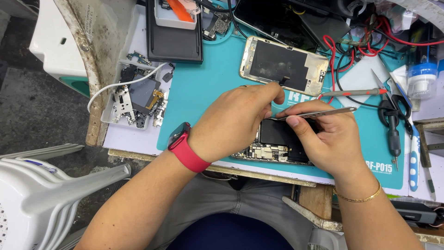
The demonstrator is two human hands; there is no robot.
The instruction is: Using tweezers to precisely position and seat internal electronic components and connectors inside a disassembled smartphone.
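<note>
Near the tabletop's front edge, the opened phone [277, 141] is steadied by the left hand [236, 122], fingertips pinched together above it; metal tweezers [319, 112] are gripped in the right hand [326, 141]. Its exposed boards look fragile, so the frame's edges are judged the safest hold.

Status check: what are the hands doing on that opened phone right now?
Left hand pressing on the opened phone. Right hand holds tweezers over it. Detached screen lies behind, apart. Nothing blocking.

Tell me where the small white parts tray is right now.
In the head view, the white parts tray sits at the left edge of the bench, just off the teal work mat, beyond the left hand, with a white cable draped across it.
</note>
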